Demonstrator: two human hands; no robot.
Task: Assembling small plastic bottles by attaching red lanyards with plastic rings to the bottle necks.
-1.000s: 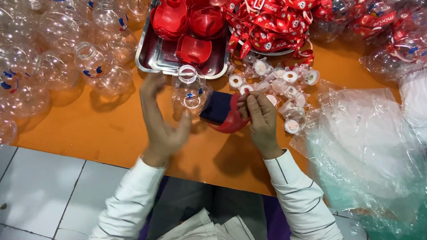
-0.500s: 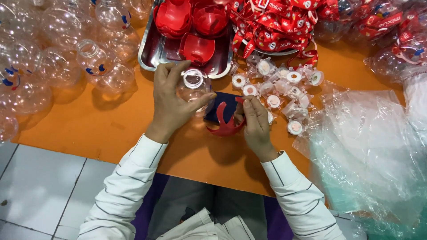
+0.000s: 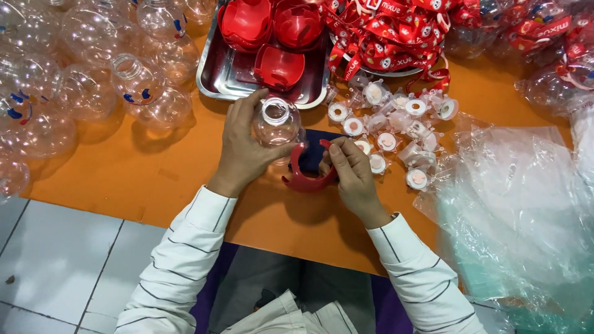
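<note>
Clear round bottle (image 3: 276, 122) is in the left hand (image 3: 244, 151), fingers wrapped around its body, open neck facing up at the camera, held just above the orange table (image 3: 105, 173). Right hand (image 3: 352, 170) is closed in a pinch on a red curved plastic piece (image 3: 304, 179), thumb and fingertips on its right end; piece sits just below the bottle, over a dark blue pad (image 3: 314, 151). Metal tray (image 3: 219, 74) directly beyond the hands holds 3 red cup-like parts (image 3: 278, 67). Small white-capped clear pieces (image 3: 396, 124) are scattered just right of the hands. Pile of clear bottles (image 3: 80, 74) at far left, red printed straps (image 3: 396, 31) at top, crumpled clear plastic bags (image 3: 520, 210) at right.
</note>
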